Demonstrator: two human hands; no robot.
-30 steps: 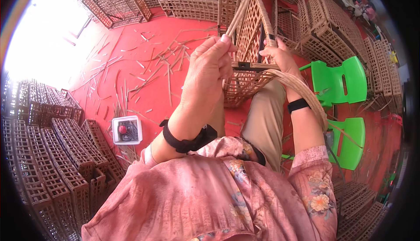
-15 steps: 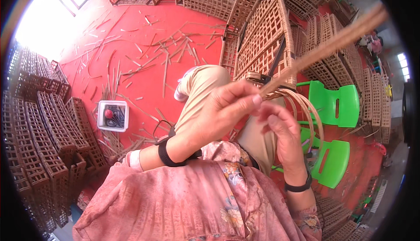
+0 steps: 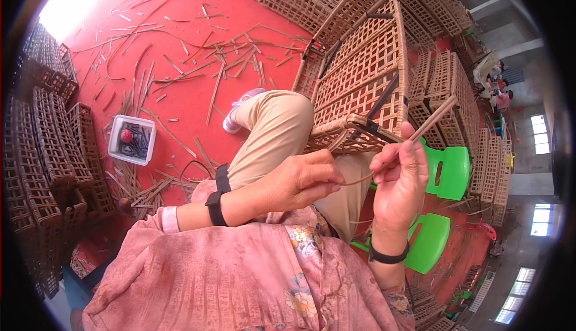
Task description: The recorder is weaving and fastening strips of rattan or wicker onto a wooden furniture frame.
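A woven rattan lattice frame point(image 3: 364, 79) leans on my knee, its bound lower edge facing me. My left hand point(image 3: 303, 178) is closed around a thin rattan strip point(image 3: 351, 181) just below that edge. My right hand point(image 3: 401, 178) pinches the same strip, whose flat free end point(image 3: 433, 118) sticks up and to the right past the frame. Both wrists carry black bands. My tan-trousered leg point(image 3: 273, 133) runs under the frame toward a white shoe point(image 3: 240, 108).
Red floor strewn with cut rattan scraps point(image 3: 198, 67). A white tray point(image 3: 132, 140) with dark tools and a red item lies at left. Stacks of finished lattice panels point(image 3: 48, 145) line the left side and top. Green plastic chairs point(image 3: 447, 172) stand at right.
The frame has swung upright and farther from my face. My hands dropped to its lower edge, and the strip's free end now points up to the right.
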